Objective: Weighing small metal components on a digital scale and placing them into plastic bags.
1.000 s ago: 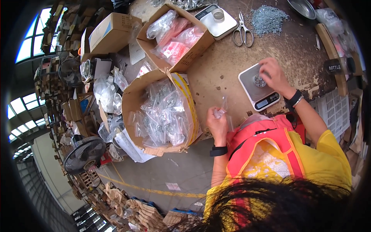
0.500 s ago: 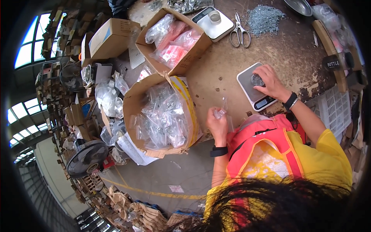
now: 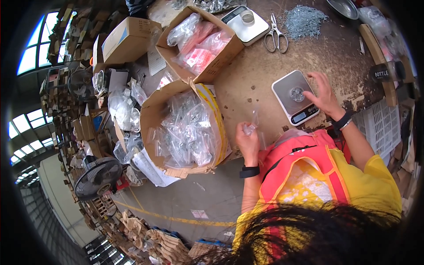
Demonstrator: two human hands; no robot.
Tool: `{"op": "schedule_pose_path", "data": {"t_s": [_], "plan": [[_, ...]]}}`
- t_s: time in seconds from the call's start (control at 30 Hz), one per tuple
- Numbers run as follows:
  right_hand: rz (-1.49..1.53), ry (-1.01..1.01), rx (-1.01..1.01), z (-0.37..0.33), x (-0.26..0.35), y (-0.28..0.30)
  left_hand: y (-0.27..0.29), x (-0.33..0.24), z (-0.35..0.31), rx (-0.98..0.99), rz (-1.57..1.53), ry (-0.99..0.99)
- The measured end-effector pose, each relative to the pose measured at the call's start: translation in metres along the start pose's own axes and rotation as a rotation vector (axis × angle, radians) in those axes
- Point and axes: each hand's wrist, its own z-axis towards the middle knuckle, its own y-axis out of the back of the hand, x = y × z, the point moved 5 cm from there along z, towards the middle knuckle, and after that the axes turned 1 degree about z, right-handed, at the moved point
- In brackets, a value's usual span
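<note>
My left hand [image 3: 247,143] is closed on a small clear plastic bag [image 3: 252,127], held upright in front of my vest near the table edge. On a white digital scale [image 3: 286,88] with a grey plate stands a small round cup [image 3: 297,94] that holds shiny metal pieces, too small to tell apart. Just to the right of that cup is my right hand [image 3: 326,96], its fingers spread and nothing in them. The thumb comes close to the cup's rim; I cannot tell if it touches.
Left of my hands, an open carton [image 3: 216,132] holds many small bags with metal parts. Behind it, another carton [image 3: 221,62] contains red and clear bags. Farther back are a second scale [image 3: 251,33], scissors [image 3: 276,35] and a screw pile [image 3: 304,21]. A fan [image 3: 98,177] stands far left.
My right hand has let go of the round cup and drawn back to the right, its fingers opening. The cup stays on the scale. The left hand keeps its bag.
</note>
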Motion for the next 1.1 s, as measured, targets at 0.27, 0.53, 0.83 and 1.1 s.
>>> {"op": "schedule_pose_path", "data": {"t_s": [0.27, 0.53, 0.83, 1.1], "plan": [[-0.047, 0.002, 0.019, -0.016, -0.019, 0.009, -0.004, 0.0, 0.002, -0.002, -0.02, -0.019], [-0.003, -0.033, 0.103, -0.022, -0.014, -0.008, -0.005, 0.003, 0.003, -0.002, -0.018, -0.023], [-0.042, 0.04, 0.143, -0.014, -0.003, -0.032, -0.007, 0.0, 0.0, -0.02, -0.014, -0.039], [-0.041, 0.001, 0.152, -0.014, -0.008, -0.034, -0.003, 0.001, 0.003, -0.031, -0.042, 0.006]]}}
